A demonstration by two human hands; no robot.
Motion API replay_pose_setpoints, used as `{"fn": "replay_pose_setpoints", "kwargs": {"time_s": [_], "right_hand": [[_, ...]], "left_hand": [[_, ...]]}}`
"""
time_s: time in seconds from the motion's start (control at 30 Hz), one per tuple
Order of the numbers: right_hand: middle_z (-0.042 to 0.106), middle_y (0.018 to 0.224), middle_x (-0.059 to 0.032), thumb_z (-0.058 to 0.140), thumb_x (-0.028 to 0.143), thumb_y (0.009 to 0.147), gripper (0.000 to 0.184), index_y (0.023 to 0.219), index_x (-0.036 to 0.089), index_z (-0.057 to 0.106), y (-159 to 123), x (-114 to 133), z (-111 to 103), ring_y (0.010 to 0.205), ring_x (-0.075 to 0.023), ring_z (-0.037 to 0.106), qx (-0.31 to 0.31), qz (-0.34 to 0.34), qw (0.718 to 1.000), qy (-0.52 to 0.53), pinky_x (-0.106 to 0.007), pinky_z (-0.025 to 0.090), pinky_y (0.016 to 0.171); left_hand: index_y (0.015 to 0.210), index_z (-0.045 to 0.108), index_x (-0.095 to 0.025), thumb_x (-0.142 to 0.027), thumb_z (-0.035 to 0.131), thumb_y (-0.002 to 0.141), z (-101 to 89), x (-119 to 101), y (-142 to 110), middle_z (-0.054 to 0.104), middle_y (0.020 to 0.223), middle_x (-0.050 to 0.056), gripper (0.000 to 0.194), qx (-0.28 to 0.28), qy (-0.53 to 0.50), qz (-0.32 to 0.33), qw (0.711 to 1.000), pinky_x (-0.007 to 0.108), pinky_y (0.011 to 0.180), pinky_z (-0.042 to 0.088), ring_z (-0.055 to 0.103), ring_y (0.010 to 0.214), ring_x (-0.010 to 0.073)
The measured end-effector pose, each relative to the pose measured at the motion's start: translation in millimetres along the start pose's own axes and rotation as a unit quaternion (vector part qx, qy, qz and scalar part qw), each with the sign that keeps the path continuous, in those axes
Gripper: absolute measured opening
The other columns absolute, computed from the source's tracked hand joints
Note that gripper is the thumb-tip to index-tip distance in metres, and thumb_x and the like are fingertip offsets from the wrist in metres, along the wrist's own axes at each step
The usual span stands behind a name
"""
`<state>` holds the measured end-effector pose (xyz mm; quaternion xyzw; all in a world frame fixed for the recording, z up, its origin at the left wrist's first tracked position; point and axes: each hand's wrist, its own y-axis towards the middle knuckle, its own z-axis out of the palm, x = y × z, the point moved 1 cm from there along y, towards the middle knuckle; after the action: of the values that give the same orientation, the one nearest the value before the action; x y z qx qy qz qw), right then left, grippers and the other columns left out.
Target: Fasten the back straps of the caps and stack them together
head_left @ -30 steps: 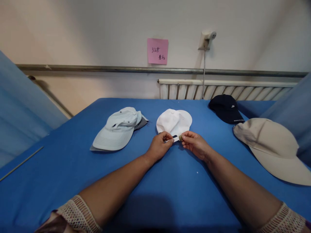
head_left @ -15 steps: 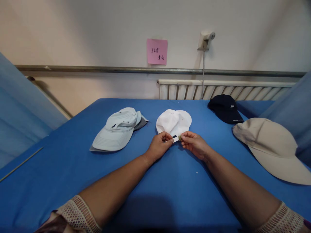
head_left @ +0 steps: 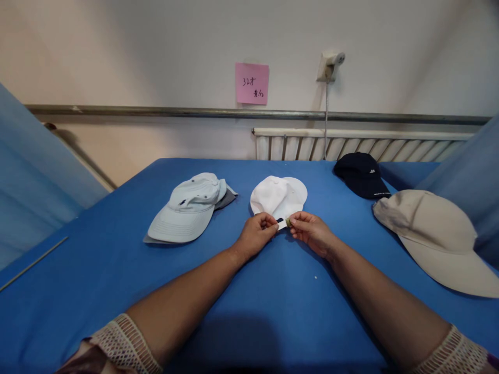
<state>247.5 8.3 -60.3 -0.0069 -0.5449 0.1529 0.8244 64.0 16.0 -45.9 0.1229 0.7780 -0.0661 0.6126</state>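
A white cap (head_left: 271, 193) lies on the blue-covered bed in front of me, its back strap (head_left: 282, 224) toward me. My left hand (head_left: 255, 234) pinches the strap from the left, thumb against fingers. From the right, my right hand (head_left: 312, 231) is closed on the strap's buckle (head_left: 288, 222), a small brassy piece at the fingertips. A short white stretch of strap shows between the two hands. My fingers hide the strap's ends.
To the left lies a pale blue cap (head_left: 187, 208) with a grey cap (head_left: 226, 199) under it. A navy cap (head_left: 360, 174) and a beige cap (head_left: 436, 234) lie on the right. A thin stick (head_left: 35, 263) rests at the far left. A radiator (head_left: 304, 145) stands behind the bed.
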Motion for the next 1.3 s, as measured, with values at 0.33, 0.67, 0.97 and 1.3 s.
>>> {"fn": "replay_pose_setpoints", "kwargs": {"time_s": [0.33,0.67,0.97,1.3], "right_hand": [[0.060,0.061,0.0015,0.076,0.045,0.066,0.030,0.075,0.019,0.064,4,-2,4,0.055,-0.0112,0.054,-0.060,-0.073,0.987,-0.134,-0.026,0.043,0.054],[0.066,0.069,-0.0009,0.064,0.042,0.072,0.024,0.080,0.019,0.067,8,-5,0,0.059,-0.0131,0.057,-0.062,-0.127,0.963,-0.232,-0.028,0.045,0.059],[0.066,0.067,-0.0002,0.063,0.043,0.073,0.024,0.081,0.020,0.067,10,-6,-1,0.058,-0.0134,0.058,-0.057,-0.135,0.958,-0.246,-0.027,0.045,0.057],[0.064,0.063,0.0006,0.063,0.041,0.073,0.023,0.079,0.019,0.067,9,-8,1,0.056,-0.0128,0.057,-0.051,-0.133,0.957,-0.251,-0.027,0.044,0.057]], "left_hand": [[0.077,0.059,-0.016,-0.029,0.065,0.073,0.4,5,1,0.059,0.062,-0.002,0.015,0.013,0.010,0.004,1.000,0.022,0.053,0.041,0.053,0.054,0.0099],[0.079,0.060,-0.016,-0.030,0.063,0.076,-0.7,9,1,0.061,0.068,-0.001,0.014,-0.001,0.077,0.038,0.996,0.023,0.056,0.041,0.054,0.059,0.0112],[0.078,0.061,-0.016,-0.029,0.061,0.077,-1.5,4,0,0.061,0.069,-0.001,0.013,0.000,0.117,0.045,0.992,0.023,0.059,0.041,0.054,0.062,0.0119],[0.076,0.064,-0.015,-0.028,0.061,0.076,-1.3,1,0,0.063,0.070,0.000,0.013,-0.001,0.129,0.042,0.991,0.023,0.059,0.041,0.054,0.062,0.0118]]}}
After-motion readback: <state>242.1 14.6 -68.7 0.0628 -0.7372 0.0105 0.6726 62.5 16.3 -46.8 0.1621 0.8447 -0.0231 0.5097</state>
